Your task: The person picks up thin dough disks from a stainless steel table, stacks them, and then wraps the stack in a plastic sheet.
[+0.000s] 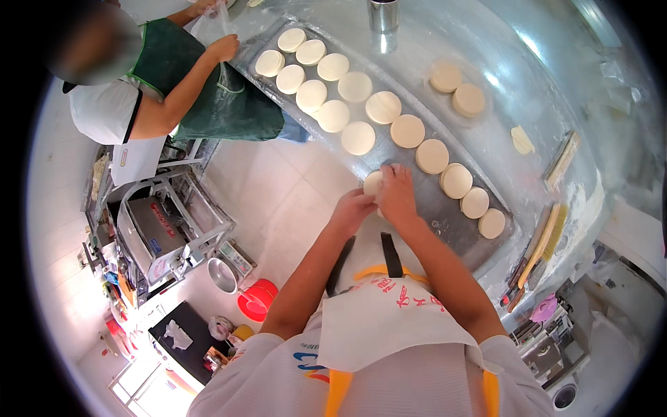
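Observation:
Both of my hands meet at the near edge of a long grey metal tray (460,241). Between them is a pale round dough disc (373,183). My left hand (353,210) grips its near side with bent fingers, and my right hand (398,197) closes on its right side. The fingers partly cover the disc. Farther along the tray lie two rows of flat dough rounds (333,116), several of them stacked. The far row, with a tan round (432,156) among it, runs on to the right past my right hand.
Beyond the tray, more rounds (468,100), a metal cup (383,15) and a dough scrap (522,140) sit on the shiny worktable. A brush (552,233) lies at right. A co-worker in a green apron (229,104) handles a plastic bag at far left. A red basin (258,300) stands lower left.

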Demonstrator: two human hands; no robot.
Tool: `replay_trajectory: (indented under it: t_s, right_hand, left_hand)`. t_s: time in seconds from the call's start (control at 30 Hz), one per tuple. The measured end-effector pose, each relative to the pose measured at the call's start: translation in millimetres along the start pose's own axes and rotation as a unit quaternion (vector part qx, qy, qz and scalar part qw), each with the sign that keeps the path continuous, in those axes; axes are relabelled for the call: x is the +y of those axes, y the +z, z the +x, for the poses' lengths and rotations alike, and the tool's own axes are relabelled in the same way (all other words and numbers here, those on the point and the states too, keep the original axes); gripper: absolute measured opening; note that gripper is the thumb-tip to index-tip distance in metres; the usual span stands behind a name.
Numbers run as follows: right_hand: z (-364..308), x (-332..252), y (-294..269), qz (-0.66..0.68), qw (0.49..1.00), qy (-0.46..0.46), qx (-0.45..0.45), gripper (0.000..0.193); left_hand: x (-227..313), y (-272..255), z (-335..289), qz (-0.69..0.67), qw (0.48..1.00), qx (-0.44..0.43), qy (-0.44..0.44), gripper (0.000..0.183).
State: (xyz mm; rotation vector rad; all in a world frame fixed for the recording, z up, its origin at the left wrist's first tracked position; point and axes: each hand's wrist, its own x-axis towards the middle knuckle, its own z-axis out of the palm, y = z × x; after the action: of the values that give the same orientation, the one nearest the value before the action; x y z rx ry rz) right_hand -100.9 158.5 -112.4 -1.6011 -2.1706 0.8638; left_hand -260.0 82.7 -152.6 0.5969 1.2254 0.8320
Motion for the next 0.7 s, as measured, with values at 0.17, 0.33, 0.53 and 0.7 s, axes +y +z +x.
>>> replay_trajectory:
  t_s: [0.17, 0.33, 0.53, 0.7]
  right_hand:
    - [-21, -10, -8, -0.007, 0.999, 0.012, -0.042, 0.035]
    - [-20, -5, -18, 0.259, 0.936, 0.213, -0.108, 0.035]
    - [-20, -5, -97, 0.716, 0.619, 0.271, -0.174, 0.051]
    - [-21, -14, -142, 0.599, 0.763, 0.184, -0.156, 0.048]
  left_hand:
    - [14, 7, -15, -0.173, 0.975, 0.101, -0.097, 0.039]
    - [62, 9, -33, -0.068, 0.988, 0.097, -0.096, 0.036]
    - [159, 36, -48, 0.013, 0.998, 0.018, -0.055, 0.038]
    - [171, 56, -44, 0.084, 0.996, 0.025, -0.015, 0.037]
